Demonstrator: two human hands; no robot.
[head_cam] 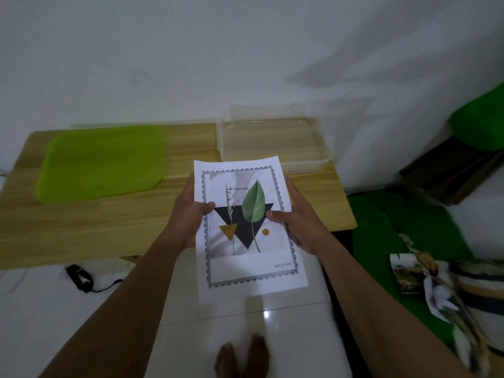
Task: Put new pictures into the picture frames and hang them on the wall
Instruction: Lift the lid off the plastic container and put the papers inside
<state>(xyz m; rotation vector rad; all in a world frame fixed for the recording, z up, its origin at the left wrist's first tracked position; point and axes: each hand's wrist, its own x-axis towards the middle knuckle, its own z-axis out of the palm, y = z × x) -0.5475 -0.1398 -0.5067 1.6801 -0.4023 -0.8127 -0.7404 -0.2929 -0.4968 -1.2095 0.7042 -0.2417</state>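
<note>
holding leaf print [246, 225] by both edges, left hand [188, 214] and right hand [297, 222] pinching; no frame visible, framing and hanging remain.

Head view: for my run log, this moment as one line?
left hand: grips white printed leaf-picture sheet, left edge | right hand: grips its right edge | sheet: over near edge of light wooden table

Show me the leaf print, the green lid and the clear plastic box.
leaf print [249, 227], head view, on its dark triangle.
green lid [102, 163], head view, its flat middle.
clear plastic box [305, 165], head view, on its front wall.
</note>
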